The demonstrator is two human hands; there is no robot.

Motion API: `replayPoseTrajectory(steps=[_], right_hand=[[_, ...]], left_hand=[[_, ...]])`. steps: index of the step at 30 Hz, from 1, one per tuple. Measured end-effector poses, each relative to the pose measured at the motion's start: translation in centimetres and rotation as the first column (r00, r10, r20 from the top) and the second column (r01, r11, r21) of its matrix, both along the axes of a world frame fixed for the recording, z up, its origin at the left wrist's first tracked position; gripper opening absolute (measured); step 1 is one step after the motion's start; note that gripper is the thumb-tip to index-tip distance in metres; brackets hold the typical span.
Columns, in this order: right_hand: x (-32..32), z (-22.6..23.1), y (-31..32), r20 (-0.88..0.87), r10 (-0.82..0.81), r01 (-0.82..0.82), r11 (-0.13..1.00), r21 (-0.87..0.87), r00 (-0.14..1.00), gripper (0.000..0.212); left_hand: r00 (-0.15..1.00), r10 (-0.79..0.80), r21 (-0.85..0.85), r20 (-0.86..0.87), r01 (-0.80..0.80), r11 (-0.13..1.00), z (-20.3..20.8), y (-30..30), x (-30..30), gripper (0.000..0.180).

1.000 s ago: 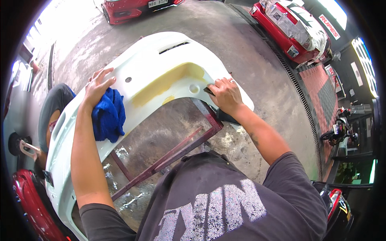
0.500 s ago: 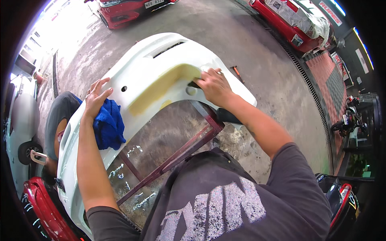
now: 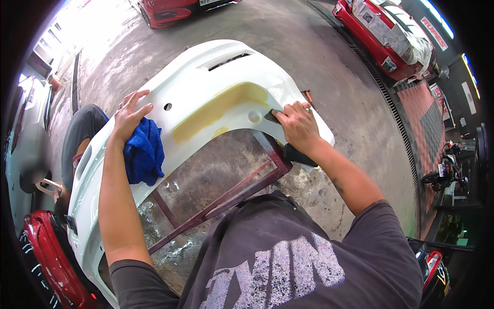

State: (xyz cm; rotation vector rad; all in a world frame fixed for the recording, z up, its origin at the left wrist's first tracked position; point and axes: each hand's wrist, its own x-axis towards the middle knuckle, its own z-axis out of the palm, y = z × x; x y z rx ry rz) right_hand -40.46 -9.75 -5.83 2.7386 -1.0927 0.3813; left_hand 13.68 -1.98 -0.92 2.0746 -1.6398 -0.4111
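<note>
A white car bumper [image 3: 200, 85] lies across a stand before me, with a yellowish filler patch [image 3: 221, 108] along its inner curve. My right hand [image 3: 298, 123] presses a dark piece of sandpaper [image 3: 272, 116] on the bumper to the right of that patch; most of the piece is hidden under the fingers. Fingers apart, my left hand [image 3: 131, 116] rests on the bumper's left part, near a small round hole [image 3: 168, 107]. A crumpled blue cloth [image 3: 145, 154] lies on the bumper beside my left wrist, not gripped.
Under the bumper stands a dark red metal frame [image 3: 221, 203]. Another person's bent leg [image 3: 85, 131] is close at the left. A tool with an orange handle [image 3: 308, 96] lies on the floor past the bumper. Red cars [image 3: 378, 44] stand farther off; a drain grate [image 3: 383, 85] runs along the right.
My right hand has slid to the right with the sandpaper, off the edge of the filler patch and past the round recess. My left hand stays on the bumper; the view has shifted slightly.
</note>
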Motion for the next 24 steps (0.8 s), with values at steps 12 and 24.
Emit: replayPoseTrajectory(steps=[12, 24], right_hand=[[2.3, -1.0, -1.0, 0.001, -0.007, 0.007, 0.999, -0.041, 1.000, 0.035], [5.3, -2.1, -2.0, 0.019, 0.018, -0.016, 0.991, -0.129, 1.000, 0.035]], left_hand=[[1.000, 0.016, 0.010, 0.018, -0.016, 1.000, 0.5, -0.1, -1.5, 0.068], [0.999, 0.013, 0.017, 0.043, -0.014, 1.000, 0.3, -0.1, -0.6, 0.071]])
